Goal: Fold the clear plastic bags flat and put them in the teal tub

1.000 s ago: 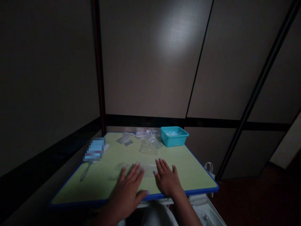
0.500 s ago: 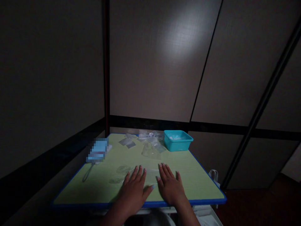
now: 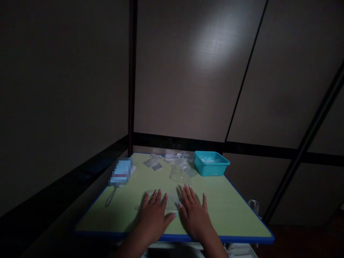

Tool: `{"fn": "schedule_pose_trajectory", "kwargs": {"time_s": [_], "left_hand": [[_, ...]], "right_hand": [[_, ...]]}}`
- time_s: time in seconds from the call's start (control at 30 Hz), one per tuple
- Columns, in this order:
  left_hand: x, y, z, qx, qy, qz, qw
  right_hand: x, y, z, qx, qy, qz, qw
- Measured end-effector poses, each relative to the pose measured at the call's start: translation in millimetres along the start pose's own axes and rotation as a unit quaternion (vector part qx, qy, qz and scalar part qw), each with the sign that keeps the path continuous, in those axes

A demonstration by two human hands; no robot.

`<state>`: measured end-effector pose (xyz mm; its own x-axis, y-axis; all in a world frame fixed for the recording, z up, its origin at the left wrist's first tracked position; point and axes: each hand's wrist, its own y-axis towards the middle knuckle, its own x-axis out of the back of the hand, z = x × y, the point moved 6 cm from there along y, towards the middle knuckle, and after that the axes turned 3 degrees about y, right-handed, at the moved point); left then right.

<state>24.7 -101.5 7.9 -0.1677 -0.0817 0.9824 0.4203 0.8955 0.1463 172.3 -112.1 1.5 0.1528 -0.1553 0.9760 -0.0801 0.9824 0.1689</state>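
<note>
My left hand (image 3: 152, 216) lies palm down with its fingers spread, over a clear plastic bag (image 3: 172, 203) near the front of the green table. Much of that bag is hidden beneath the hand. Just to the right, my right hand (image 3: 194, 211) is also palm down, fingers stretched forward and thumb toward the bag. Its fingertips are close to the bag's right side; whether they press on it I cannot tell. Neither hand grips anything.
The green table (image 3: 228, 211) has a blue edge. Several crumpled clear bags (image 3: 181, 173) and flat clear pieces (image 3: 157, 166) lie at the back. A turquoise basin (image 3: 211, 168) holds clear plastic. A blurred-out, phone-like item (image 3: 120, 172) with a strap lies left. Walls stand behind and left.
The view has turned slightly left. Both hands have shifted left across the table, and my left hand now covers more of the clear bag.
</note>
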Motion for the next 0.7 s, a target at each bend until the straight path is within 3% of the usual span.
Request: {"fn": "schedule_pose_trajectory", "kwargs": {"time_s": [0.13, 0.27, 0.37, 0.57, 0.7], "left_hand": [[6.8, -0.6, 21.0, -0.019, -0.005, -0.016, 1.000], [14.3, -7.0, 68.6, 0.014, -0.009, -0.033, 0.999], [18.6, -12.8, 93.6, -0.022, -0.053, -0.042, 0.997], [26.3, -10.5, 102.8, -0.097, -0.139, 0.011, 0.985], [35.9, -1.6, 103.3, -0.114, -0.151, 0.008, 0.982]], "right_hand": [[-6.3, 3.7, 3.9, -0.005, 0.028, 0.050, 0.998], [-4.3, 3.3, 2.6, -0.012, 0.036, 0.061, 0.997], [-4.2, 3.1, 2.4, -0.016, 0.032, 0.068, 0.997], [-6.0, 3.1, 2.1, -0.014, 0.031, 0.068, 0.997], [-5.8, 2.5, 1.5, -0.010, 0.030, 0.065, 0.997]]}}
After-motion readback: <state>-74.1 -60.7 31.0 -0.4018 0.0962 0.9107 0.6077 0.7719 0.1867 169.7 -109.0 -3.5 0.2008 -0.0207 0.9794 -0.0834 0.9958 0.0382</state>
